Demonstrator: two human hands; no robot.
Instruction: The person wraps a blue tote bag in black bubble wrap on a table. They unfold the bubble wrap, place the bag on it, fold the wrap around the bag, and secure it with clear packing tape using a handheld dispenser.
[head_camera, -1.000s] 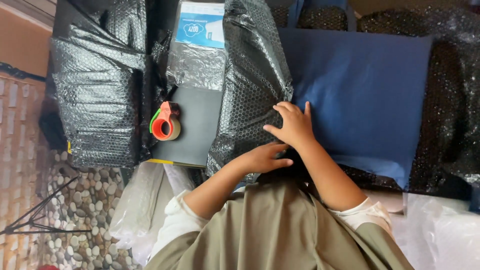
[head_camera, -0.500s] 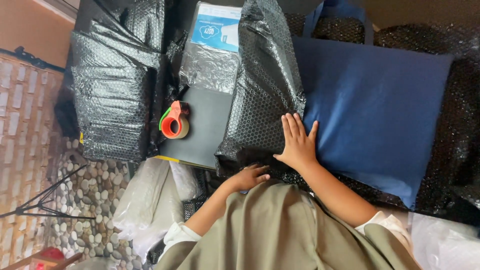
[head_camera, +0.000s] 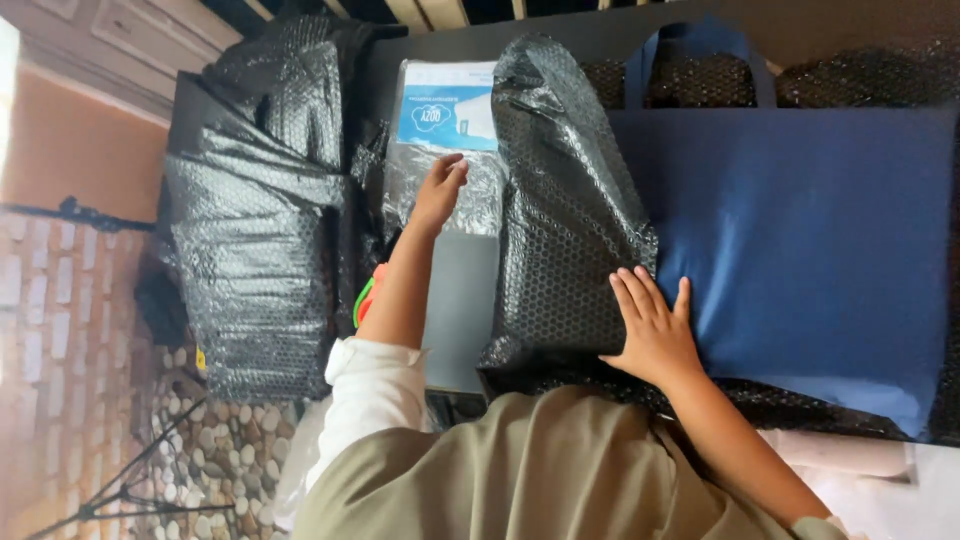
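The left hand (head_camera: 440, 192) has moved a long way since half a second ago: then it lay curled near the person's body at the lower edge of the black bubble wrap (head_camera: 565, 215), and now the arm is stretched out, with the fingers loosely extended and their tips touching the clear-wrapped part of the grey flat box (head_camera: 462, 300), just below its blue and white label (head_camera: 447, 112). It grips nothing; the fingers lie open against the clear film. The right hand (head_camera: 652, 330) has stayed close to where it was, flat and spread, palm down, pressing on the seam where the black bubble wrap meets the navy blue fabric bag (head_camera: 800, 250); the fingers point away from the body and the thumb angles out over the bag. The wrap is draped over the right part of the grey box, between the two hands. The red and green tape dispenser (head_camera: 364, 298), plainly seen earlier beside the box, is now mostly hidden behind the left forearm, only a sliver showing. A bundle of more black bubble wrap (head_camera: 260, 240) lies well to the left of the left hand.
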